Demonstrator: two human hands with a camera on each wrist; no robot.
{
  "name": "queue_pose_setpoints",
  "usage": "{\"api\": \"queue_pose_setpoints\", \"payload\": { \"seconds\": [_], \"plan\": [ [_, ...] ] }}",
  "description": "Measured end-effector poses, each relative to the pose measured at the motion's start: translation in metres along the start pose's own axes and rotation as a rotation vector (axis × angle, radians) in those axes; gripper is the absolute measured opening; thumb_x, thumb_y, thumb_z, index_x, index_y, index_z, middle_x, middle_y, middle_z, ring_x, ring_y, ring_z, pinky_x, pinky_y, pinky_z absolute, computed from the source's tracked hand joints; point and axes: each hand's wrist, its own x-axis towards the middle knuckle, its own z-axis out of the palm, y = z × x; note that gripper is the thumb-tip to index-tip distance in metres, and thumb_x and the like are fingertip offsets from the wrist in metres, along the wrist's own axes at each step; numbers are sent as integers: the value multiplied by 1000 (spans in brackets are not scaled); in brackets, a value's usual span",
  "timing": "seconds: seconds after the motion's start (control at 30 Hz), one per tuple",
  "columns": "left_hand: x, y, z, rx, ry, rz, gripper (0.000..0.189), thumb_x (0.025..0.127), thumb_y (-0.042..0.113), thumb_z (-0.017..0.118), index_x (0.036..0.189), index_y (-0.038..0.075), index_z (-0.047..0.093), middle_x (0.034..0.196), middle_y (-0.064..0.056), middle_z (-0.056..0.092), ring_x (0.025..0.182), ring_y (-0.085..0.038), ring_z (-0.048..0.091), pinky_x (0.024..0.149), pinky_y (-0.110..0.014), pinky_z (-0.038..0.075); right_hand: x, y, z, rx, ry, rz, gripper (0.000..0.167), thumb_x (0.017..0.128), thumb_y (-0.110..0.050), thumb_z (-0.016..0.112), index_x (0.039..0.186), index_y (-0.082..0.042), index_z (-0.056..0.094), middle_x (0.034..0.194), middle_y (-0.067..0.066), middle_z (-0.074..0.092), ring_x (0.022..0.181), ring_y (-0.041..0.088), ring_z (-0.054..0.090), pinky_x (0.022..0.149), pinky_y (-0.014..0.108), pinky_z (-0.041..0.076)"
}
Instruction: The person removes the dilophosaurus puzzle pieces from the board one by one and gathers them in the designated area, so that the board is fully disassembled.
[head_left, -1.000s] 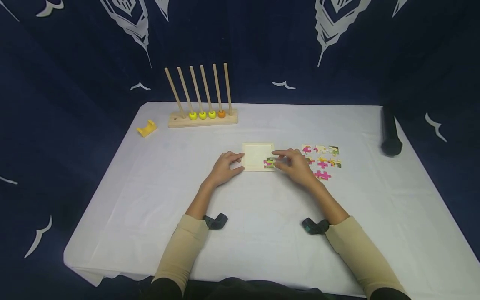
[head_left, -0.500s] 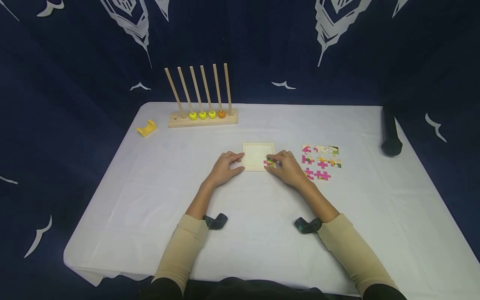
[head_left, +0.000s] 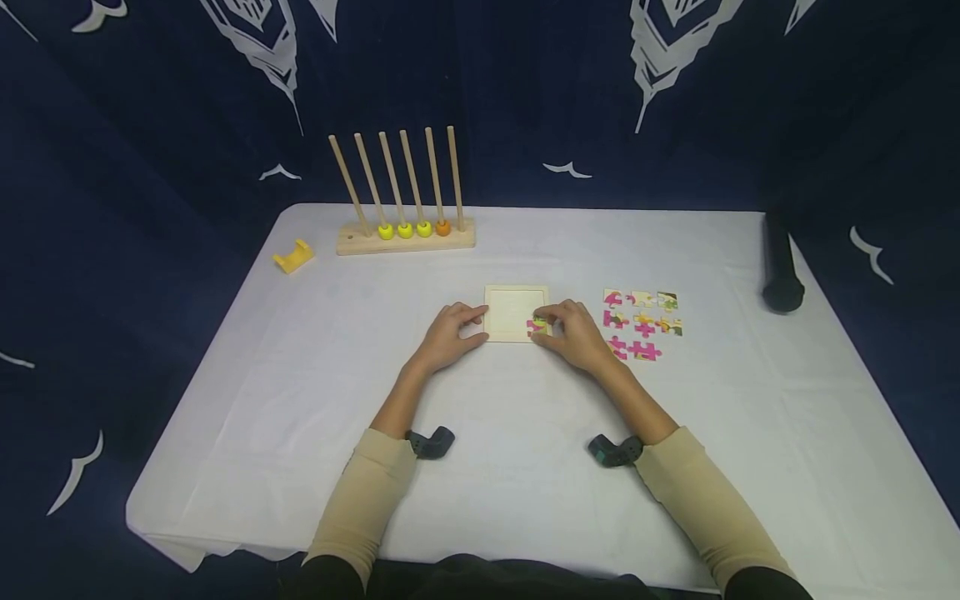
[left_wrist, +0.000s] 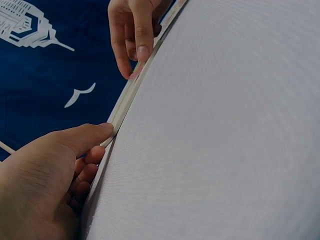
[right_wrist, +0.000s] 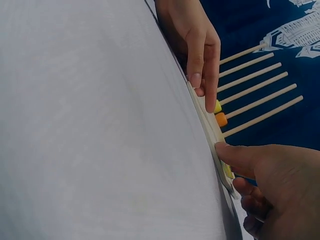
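Note:
A small square wooden puzzle tray (head_left: 512,305) lies flat on the white table. My left hand (head_left: 448,335) holds the tray's left edge, its thumb on the near corner and its fingers on the side. Inside the tray's near right corner sits one pink and green puzzle piece (head_left: 534,326). The thumb and forefinger of my right hand (head_left: 577,335) pinch that piece and partly cover it. In the right wrist view the right thumb lies over the tray rim (right_wrist: 204,115). To the right, several loose puzzle pieces (head_left: 645,329) lie in rough rows.
A wooden peg stand (head_left: 405,242) with yellow beads and one orange bead stands at the back left. A yellow curved block (head_left: 294,257) lies left of it. A dark cylindrical object (head_left: 783,279) is at the far right edge.
My right hand has moved left from the tray's right edge onto the puzzle piece in the corner, uncovering more loose pieces. Over the last half second it hardly moves. The left hand stays put.

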Motion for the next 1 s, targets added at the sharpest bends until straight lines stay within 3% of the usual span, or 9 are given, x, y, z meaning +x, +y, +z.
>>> {"api": "queue_pose_setpoints", "payload": {
  "seconds": [0.17,0.43,1.0],
  "plan": [
    [0,0,0,3,-4,-3,47,84,21,67,127,6,56,97,0,56,90,-16,45,81,-31,39,1,3,1,1,44,-28,39,77,-18,76,113,-8,63,98,9,60,89,23,45,73,36,36],
    [1,0,-1,8,-9,-9,46,85,22,67,127,7,56,98,0,56,91,-16,46,81,-31,39,2,4,1,46,103,-71,35,76,-12,75,110,-9,64,87,8,67,68,20,40,61,33,33],
    [1,-1,0,3,-8,-9,48,84,22,68,128,6,55,98,-1,57,89,-16,45,81,-31,39,-1,6,0,144,121,-98,31,78,-7,73,108,-13,66,78,5,66,58,17,42,51,29,33]
  ]
}}
